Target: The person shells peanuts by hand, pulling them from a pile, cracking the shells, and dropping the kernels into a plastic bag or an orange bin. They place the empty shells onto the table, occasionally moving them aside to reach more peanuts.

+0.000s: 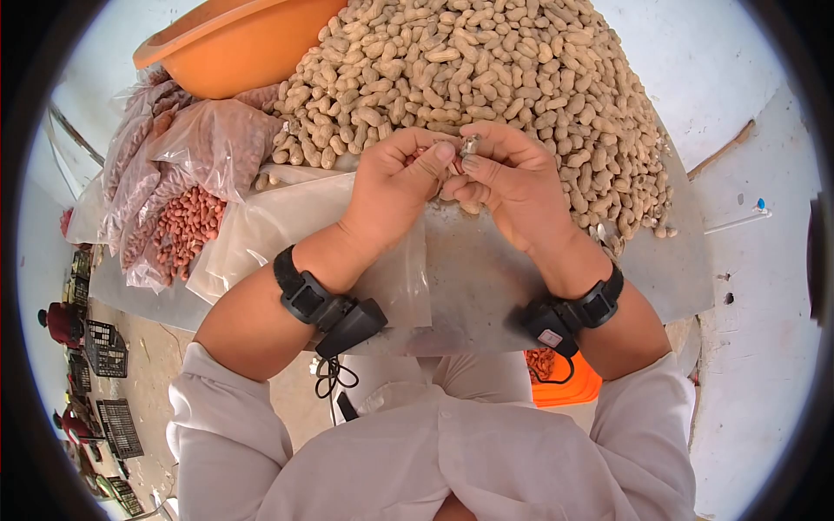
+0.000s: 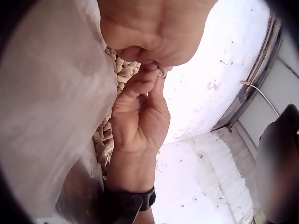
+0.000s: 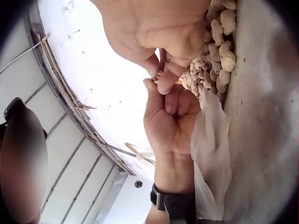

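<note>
Atop a grey, smooth table [image 1: 486, 300] | heap of tan, ridged peanuts [image 1: 521, 69] banked just ahead, probably for easy reach | orange, rounded plastic basin [image 1: 239, 62] beside it | clear, crinkled plastic bag [image 1: 204, 139] | left hand [image 1: 391, 187] curled around small reddish kernels [image 1: 413, 159]; right hand [image 1: 519, 187] fingertip-pinching pale, cracked peanut shell [image 1: 470, 144] between both hands, seemingly for fine control

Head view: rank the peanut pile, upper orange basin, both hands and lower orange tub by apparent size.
Peanut pile
Upper orange basin
Left hand and right hand: too alike to rank
Lower orange tub, partly hidden
</note>
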Demonstrator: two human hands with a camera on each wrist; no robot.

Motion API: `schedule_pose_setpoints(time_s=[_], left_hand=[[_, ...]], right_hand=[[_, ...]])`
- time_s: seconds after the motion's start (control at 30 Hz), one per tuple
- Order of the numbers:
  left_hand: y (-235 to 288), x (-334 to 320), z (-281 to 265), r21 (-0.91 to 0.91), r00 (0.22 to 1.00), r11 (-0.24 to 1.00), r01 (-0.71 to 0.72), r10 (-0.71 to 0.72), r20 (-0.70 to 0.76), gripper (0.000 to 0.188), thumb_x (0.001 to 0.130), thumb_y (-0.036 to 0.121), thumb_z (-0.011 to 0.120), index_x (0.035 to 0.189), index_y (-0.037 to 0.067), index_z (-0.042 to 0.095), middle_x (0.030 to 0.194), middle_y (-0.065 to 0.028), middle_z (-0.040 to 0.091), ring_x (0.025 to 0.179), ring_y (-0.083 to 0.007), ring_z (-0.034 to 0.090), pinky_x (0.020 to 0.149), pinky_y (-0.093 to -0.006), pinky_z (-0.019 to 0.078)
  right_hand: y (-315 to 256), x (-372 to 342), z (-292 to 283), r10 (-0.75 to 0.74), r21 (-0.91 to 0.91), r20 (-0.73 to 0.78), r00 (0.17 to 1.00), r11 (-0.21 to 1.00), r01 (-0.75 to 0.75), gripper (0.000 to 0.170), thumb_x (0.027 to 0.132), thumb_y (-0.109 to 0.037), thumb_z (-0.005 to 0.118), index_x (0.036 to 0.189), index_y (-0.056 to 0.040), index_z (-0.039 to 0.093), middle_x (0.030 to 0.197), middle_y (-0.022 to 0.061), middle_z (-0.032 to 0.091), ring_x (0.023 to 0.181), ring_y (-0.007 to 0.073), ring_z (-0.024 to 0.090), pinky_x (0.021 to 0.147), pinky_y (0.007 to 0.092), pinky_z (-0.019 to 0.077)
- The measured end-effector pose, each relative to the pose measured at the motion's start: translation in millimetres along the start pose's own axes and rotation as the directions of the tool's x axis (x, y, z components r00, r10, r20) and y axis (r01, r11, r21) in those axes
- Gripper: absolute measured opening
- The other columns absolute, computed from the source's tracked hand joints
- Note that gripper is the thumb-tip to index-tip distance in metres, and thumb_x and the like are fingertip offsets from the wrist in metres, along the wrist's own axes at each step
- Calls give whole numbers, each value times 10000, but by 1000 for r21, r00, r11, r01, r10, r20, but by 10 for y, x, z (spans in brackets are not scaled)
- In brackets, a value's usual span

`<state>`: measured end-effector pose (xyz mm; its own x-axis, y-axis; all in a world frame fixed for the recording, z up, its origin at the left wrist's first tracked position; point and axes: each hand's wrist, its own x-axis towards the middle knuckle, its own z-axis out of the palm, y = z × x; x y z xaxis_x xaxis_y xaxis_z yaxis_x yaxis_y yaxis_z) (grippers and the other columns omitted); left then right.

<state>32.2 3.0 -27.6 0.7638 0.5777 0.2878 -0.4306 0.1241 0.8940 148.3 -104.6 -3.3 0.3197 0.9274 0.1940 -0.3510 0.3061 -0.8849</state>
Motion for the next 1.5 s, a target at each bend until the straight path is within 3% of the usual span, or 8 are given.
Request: schedule_pose_setpoints(time_s=[0.27,0.43,0.57,0.97,1.1,1.2,1.3,1.5], left_hand=[[119,-6,38,-252,979,947,201,-203,16,208,932,152,460,970,-11,584,795,-26,562,551,-55,413,471,-172,331],[151,5,1,-459,910,799,389,-412,54,223,922,154,414,871,-7,560,716,-34,516,509,-77,361,441,-188,311],[73,34,-62,-552,865,694,463,-491,109,226,897,181,426,806,8,539,679,-36,502,497,-82,341,429,-200,297],[96,13,-38,-336,898,834,439,-390,204,118,882,112,532,893,-1,567,774,-34,550,515,-48,363,443,-171,310],[78,2,-49,-335,896,834,439,-380,228,57,838,43,587,883,11,599,773,-43,591,502,-52,391,439,-173,307],[146,-39,0,-285,887,845,452,-392,244,64,861,61,558,887,9,583,753,-30,568,505,-39,362,431,-165,295],[137,-19,-42,-254,874,847,468,-402,272,64,863,55,545,890,11,582,764,-27,561,501,-41,361,432,-163,294],[103,35,-130,-305,894,844,441,-382,233,94,860,44,529,918,-3,586,767,-32,557,499,-43,369,429,-156,305]], right_hand=[[27,21,-6,-265,-371,-16,964,897,240,344,767,66,590,1099,-9,544,859,53,607,725,109,593,627,227,499],[-32,4,32,-456,-751,193,869,501,430,310,742,51,599,1033,-57,606,883,64,614,748,135,603,652,235,500],[-9,46,19,-517,-794,403,755,212,569,314,726,44,599,1020,-63,613,882,96,607,742,190,603,641,247,502],[-57,37,3,-532,-864,115,839,364,349,332,727,30,575,1038,-81,600,829,89,571,637,169,555,560,250,463],[-124,-28,37,-302,-806,-6,953,565,174,302,714,39,543,999,-37,611,818,55,583,634,112,542,561,237,450],[-115,22,-21,-278,-789,103,955,561,248,256,714,25,535,947,-22,629,789,35,600,629,76,528,560,224,441],[-332,-90,101,-94,-700,-61,994,714,25,206,715,12,532,888,-14,640,756,25,606,625,68,522,564,218,430],[-918,-262,-434,56,-916,59,997,400,32,166,703,29,510,818,0,626,754,37,606,628,87,531,582,225,423]])
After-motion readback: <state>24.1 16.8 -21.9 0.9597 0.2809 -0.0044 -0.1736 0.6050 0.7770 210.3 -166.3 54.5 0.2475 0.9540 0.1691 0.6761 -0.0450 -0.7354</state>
